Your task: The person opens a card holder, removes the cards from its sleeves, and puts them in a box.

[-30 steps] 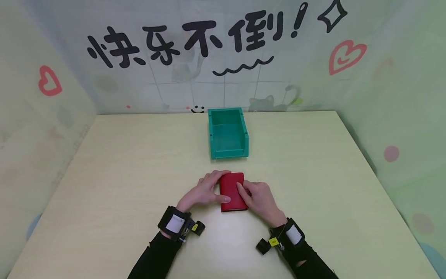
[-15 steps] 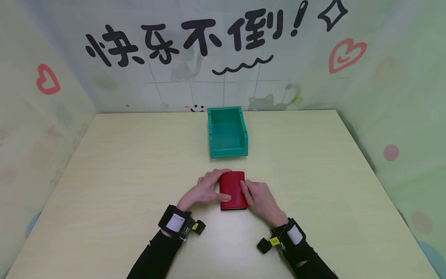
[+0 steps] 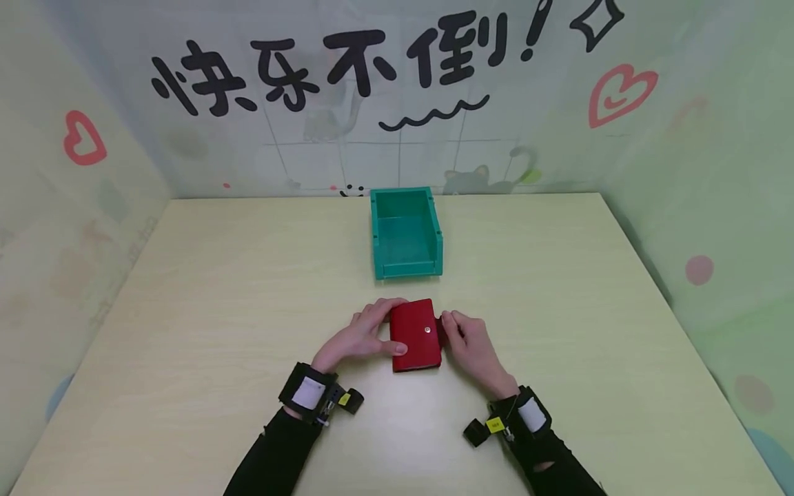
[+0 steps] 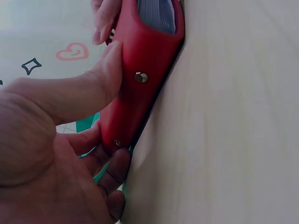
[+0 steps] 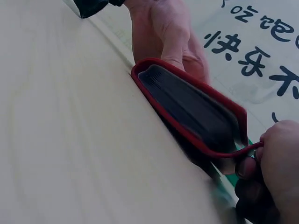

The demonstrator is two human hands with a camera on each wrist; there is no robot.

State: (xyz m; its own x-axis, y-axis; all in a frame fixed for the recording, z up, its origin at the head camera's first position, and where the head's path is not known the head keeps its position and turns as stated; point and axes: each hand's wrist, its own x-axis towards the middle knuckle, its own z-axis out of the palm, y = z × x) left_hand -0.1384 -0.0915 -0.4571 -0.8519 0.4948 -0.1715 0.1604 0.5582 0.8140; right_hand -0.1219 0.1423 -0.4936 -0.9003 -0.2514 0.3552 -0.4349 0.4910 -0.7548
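Strap (image 3: 440, 333) unsnapped; wall txt (image 3: 362, 79) "快乐不倒!"

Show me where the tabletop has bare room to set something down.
Free: the tabletop left of the teal bin and left sleeve, and right of the bin and right sleeve; a smaller patch between the sleeves. The bin's inside looks bare too. Crowded: just in front of the bin, where the left hand and right hand hold the red case.

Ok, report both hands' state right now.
Left hand: holding the red rectangular leather-look case, thumb on top.
Right hand: pinching that case's short red leather-look strap.
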